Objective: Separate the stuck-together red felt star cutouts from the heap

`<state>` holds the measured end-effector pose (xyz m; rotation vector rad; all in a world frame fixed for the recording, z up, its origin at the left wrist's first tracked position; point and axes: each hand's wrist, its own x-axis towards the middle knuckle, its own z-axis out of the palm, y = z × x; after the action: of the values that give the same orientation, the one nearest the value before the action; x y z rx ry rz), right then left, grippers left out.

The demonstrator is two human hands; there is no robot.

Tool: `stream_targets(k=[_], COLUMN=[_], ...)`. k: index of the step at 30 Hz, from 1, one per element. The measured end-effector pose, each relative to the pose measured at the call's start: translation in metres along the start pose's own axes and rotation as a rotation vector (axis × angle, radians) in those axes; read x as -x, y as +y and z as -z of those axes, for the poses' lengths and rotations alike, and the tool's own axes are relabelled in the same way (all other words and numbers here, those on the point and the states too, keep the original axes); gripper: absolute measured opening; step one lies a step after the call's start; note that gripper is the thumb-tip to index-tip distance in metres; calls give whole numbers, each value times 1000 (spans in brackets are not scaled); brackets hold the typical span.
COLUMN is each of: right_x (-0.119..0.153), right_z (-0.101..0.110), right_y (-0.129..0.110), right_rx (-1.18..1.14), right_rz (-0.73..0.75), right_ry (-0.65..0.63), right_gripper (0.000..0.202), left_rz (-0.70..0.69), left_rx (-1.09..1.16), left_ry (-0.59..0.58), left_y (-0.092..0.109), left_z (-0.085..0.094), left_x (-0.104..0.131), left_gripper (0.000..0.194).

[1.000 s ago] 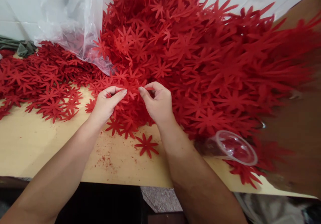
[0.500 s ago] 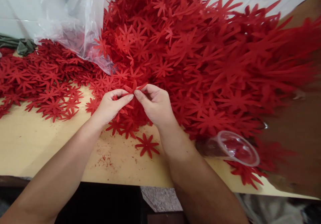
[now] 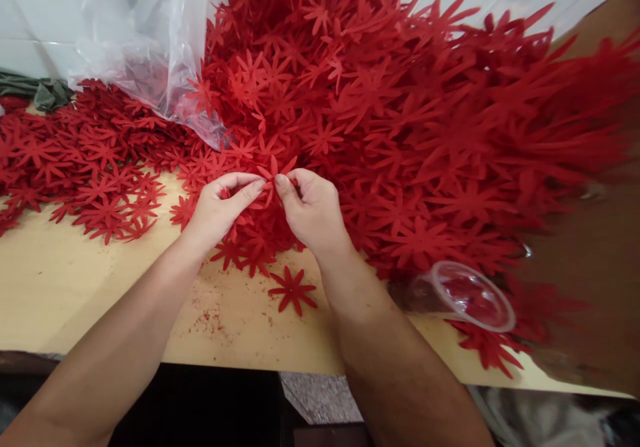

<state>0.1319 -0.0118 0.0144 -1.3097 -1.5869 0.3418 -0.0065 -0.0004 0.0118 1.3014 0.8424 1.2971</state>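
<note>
Between my two hands is a red flower-shaped cutout (image 3: 273, 169) with narrow petals. My left hand (image 3: 223, 207) pinches its left side between thumb and forefinger. On the other side, my right hand (image 3: 313, 207) pinches it the same way, thumb on top. Both hands are just above the near edge of a big heap of similar red cutouts (image 3: 370, 100). One loose red cutout (image 3: 293, 290) lies flat on the table below the hands.
A clear plastic cup (image 3: 473, 297) lies on its side by my right forearm. A clear plastic bag (image 3: 145, 40) stands at the back left, beside a lower pile of red cutouts (image 3: 100, 147). Dark green cloth (image 3: 45, 90) lies far left. Red crumbs dot the wooden table (image 3: 225, 340).
The held cutout has turned and opened up to view, its petals now spread upward. My thumbs have moved slightly apart, the right one a little to the right.
</note>
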Motion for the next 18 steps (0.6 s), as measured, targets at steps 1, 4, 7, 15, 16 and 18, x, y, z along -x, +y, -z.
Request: stream_targets(k=[1, 4, 7, 15, 16, 18], right_x=[0, -1, -3, -1, 1, 6], right_z=[0, -1, -3, -4, -3, -3], right_y=[0, 2, 14, 20, 12, -2], right_rx=[25, 48, 19, 306, 288, 199], right_rz=[7, 7, -27, 211, 227, 234], right_ry=[-2, -1, 62, 226, 177, 71], right_gripper=[35, 40, 40, 49, 42, 33], left_rz=[1, 5, 42, 121, 117, 119], left_rx=[-1, -8, -12, -21, -5, 27], left_ry=[-3, -21, 5, 100, 96, 87], left_y=[0, 2, 2, -3, -3, -4], left_z=[-1, -2, -1, 1, 1, 1], left_x=[0, 2, 2, -1, -1, -2], left_gripper=[20, 23, 31, 29, 25, 22])
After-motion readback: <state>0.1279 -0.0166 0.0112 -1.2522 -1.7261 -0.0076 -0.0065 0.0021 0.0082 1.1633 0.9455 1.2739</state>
